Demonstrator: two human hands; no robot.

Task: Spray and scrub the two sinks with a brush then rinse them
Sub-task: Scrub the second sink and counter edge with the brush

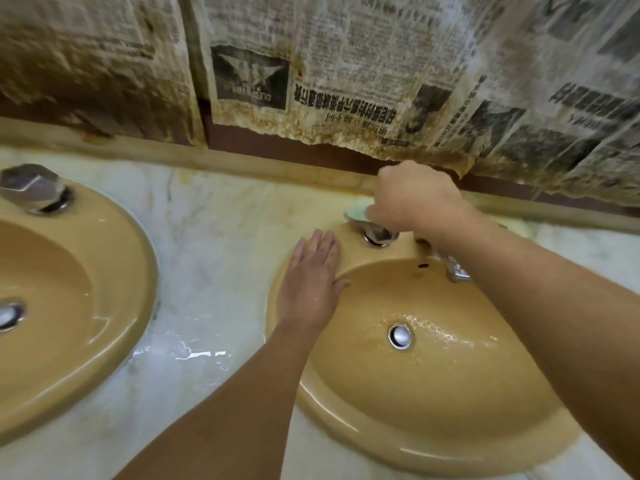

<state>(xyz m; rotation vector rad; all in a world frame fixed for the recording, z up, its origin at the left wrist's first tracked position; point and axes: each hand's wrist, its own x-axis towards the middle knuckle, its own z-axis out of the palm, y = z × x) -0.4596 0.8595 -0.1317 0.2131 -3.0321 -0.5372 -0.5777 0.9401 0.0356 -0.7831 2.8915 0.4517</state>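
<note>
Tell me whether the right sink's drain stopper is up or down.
Cannot tell. The drain stopper shows as a shiny disc in the right sink, with only a thin water film around it, none pooled.

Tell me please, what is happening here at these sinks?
A person stands over two yellow sinks set in a marble counter. The left hand lies flat on the rim of the right sink. The right hand grips the tap handle behind that basin, over a pale green object I cannot identify. The basin looks wet. The left sink is untouched. No brush or spray bottle is visible.
</note>
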